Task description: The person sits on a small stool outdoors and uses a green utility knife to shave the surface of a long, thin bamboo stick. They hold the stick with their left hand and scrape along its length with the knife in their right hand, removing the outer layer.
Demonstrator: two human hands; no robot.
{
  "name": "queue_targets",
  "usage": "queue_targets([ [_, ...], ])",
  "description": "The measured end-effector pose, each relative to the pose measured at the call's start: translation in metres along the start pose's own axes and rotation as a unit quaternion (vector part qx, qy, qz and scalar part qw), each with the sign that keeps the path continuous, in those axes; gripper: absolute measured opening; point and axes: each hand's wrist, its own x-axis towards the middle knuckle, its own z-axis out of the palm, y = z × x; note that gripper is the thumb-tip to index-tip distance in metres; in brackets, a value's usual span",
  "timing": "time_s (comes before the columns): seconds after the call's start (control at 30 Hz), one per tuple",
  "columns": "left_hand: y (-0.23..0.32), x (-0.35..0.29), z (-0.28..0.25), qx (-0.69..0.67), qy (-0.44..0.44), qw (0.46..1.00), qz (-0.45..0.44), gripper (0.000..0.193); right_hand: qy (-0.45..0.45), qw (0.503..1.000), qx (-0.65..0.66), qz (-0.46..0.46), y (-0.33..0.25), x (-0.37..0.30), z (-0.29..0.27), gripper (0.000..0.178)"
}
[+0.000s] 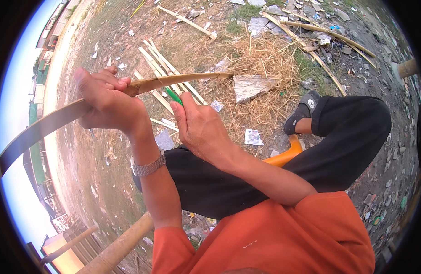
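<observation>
A long split bamboo strip (178,79) runs from the far left edge across to the middle of the view. My left hand (112,102), with a metal watch on its wrist, is closed around it, the thumb raised. Just below the strip, my right hand (203,130) is closed on a green-handled tool (174,96). The tool's working end lies against or close to the strip and is too hidden to make out. Beyond the strip's far end, a flat, pale rough block (251,88) rests among straw-like shavings (265,57).
Several thin bamboo strips (158,57) lie on the ground behind my hands. Longer bamboo pieces (329,32) lie on rubble at the upper right. An orange curved object (285,155) sits by my bent leg (343,132). A bamboo pole (123,244) stretches across the lower left.
</observation>
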Motion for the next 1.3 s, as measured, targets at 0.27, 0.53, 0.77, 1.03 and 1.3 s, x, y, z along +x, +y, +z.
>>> queue_targets([
  [0.27,-0.003,0.005,-0.008,0.042,0.064,0.996,-0.036,0.044,0.037,0.997,-0.065,0.000,0.011,0.003,0.011,0.024],
  [0.53,-0.008,0.015,-0.019,0.031,0.088,0.994,-0.063,0.043,-0.024,0.991,-0.131,0.019,0.004,0.003,0.013,0.028],
  [0.77,0.002,0.006,-0.014,0.017,0.056,0.997,-0.048,0.041,0.009,0.959,-0.261,0.111,0.123,-0.005,0.004,0.026],
  [1.03,0.002,0.001,-0.010,0.019,0.021,0.999,-0.032,0.046,-0.002,0.994,-0.104,0.015,0.032,0.005,-0.001,0.030],
  [1.3,0.000,0.004,-0.008,0.011,0.016,1.000,-0.020,0.043,-0.015,0.977,-0.193,0.094,0.086,0.002,0.002,0.030],
])
